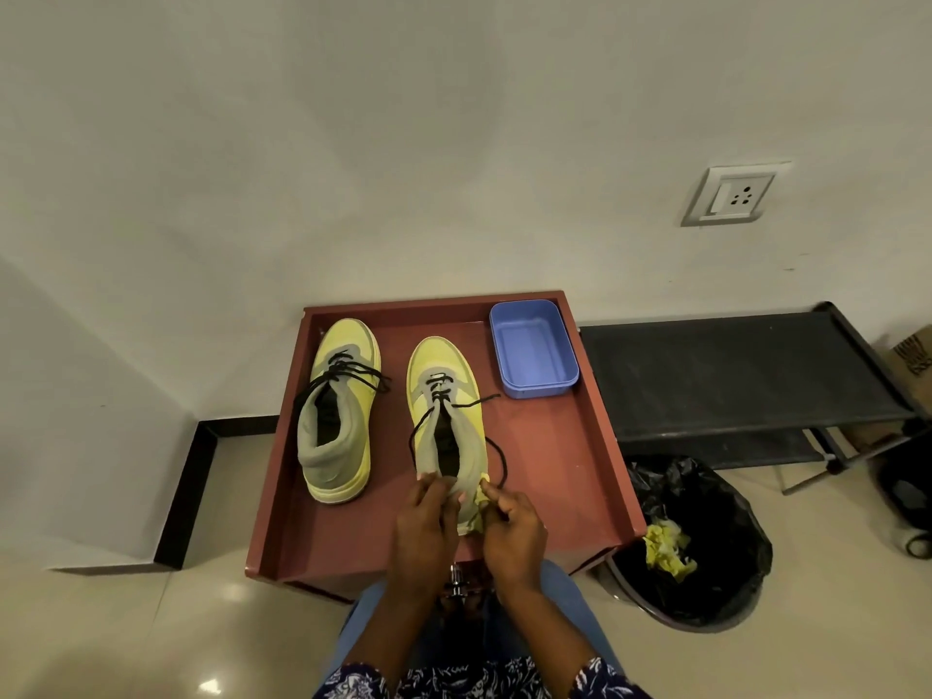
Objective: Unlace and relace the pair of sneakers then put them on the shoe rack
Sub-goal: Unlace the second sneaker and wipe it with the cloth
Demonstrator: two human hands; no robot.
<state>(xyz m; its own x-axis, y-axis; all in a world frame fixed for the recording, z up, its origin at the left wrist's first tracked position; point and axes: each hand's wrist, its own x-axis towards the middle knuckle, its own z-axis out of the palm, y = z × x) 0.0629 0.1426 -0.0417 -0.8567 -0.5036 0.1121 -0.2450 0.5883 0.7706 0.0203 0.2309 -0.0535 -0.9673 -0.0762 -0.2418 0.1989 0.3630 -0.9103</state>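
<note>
Two yellow-and-grey sneakers with black laces stand toe-away on a red-brown table (pixel 565 476). The left sneaker (pixel 339 411) sits apart with its lace loose over the sides. The right sneaker (pixel 446 426) has lace only in its lower eyelets, and both black ends trail out to the sides. My left hand (pixel 426 527) grips the grey heel collar of the right sneaker. My right hand (pixel 512 532) pinches the yellow heel edge of the same shoe, next to the right lace end.
A blue plastic tub (pixel 533 348) stands at the table's far right corner. A black shoe rack (pixel 731 375) is to the right against the wall. A bin with a black liner (pixel 706 542) and yellow scraps sits below it.
</note>
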